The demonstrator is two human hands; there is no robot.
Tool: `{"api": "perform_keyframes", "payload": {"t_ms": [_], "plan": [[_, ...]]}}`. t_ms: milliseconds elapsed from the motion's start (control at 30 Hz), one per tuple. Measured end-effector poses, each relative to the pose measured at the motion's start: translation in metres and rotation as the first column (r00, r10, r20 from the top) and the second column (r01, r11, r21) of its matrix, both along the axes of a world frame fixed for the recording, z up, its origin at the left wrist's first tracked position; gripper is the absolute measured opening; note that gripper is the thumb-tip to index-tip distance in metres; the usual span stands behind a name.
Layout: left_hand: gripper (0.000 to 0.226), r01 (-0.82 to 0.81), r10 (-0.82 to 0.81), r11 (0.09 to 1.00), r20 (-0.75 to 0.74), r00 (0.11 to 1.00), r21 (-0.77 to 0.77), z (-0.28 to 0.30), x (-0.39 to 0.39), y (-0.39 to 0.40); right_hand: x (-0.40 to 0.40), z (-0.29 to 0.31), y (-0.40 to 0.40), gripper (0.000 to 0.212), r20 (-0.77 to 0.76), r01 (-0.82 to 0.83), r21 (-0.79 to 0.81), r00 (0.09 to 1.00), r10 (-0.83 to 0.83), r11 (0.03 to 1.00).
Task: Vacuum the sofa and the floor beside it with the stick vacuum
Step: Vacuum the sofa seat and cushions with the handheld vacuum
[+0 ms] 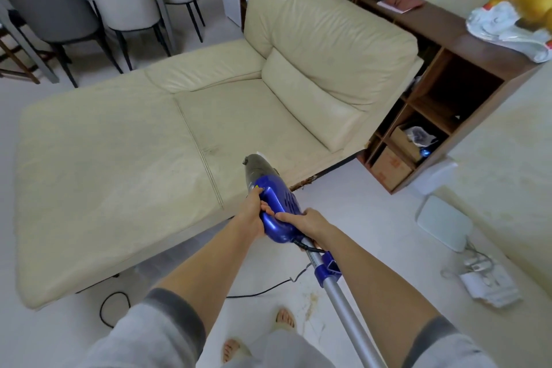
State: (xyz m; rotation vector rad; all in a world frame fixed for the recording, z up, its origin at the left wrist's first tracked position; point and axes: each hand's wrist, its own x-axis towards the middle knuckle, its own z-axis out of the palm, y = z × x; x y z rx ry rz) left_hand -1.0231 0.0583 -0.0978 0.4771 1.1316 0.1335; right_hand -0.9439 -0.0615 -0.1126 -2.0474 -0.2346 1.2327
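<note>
Fingers of both hands — left hand (254, 213), right hand (304, 222) — wrapped round stick vacuum (276, 206); nozzle ahead, long axis toward sofa (119, 164)

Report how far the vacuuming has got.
Done: nothing provable; the sofa seat shows dark specks near its seam. In hand: both hands, left hand and right hand, grip the blue vacuum, its nose over the seat's front edge. Left: crumbs on the floor.

Cream sofa (185, 116) — blue-and-grey stick vacuum (276, 203), silver tube
</note>
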Motion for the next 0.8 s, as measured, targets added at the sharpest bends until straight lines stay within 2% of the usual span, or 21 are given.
{"api": "perform_keyframes", "payload": {"t_ms": [300, 500, 800], "plan": [[0.037, 0.070, -0.069, 0.997, -0.027, 0.997, 0.032, -0.005, 0.050, -0.012, 0.046, -0.009, -0.016, 0.077, 0.014, 0.074, -0.014, 0.997, -0.073, 0.997], [0.038, 0.058, -0.058, 0.998, -0.037, 0.998, 0.011, -0.007, 0.083, 0.000, 0.078, -0.013, -0.003, 0.067, 0.026, 0.059, 0.002, 0.998, -0.059, 0.998], [0.035, 0.030, -0.031, 0.999, -0.027, 0.999, -0.026, -0.019, 0.138, 0.030, 0.137, -0.020, 0.031, 0.066, 0.046, 0.038, 0.003, 0.998, -0.038, 0.999]]}}
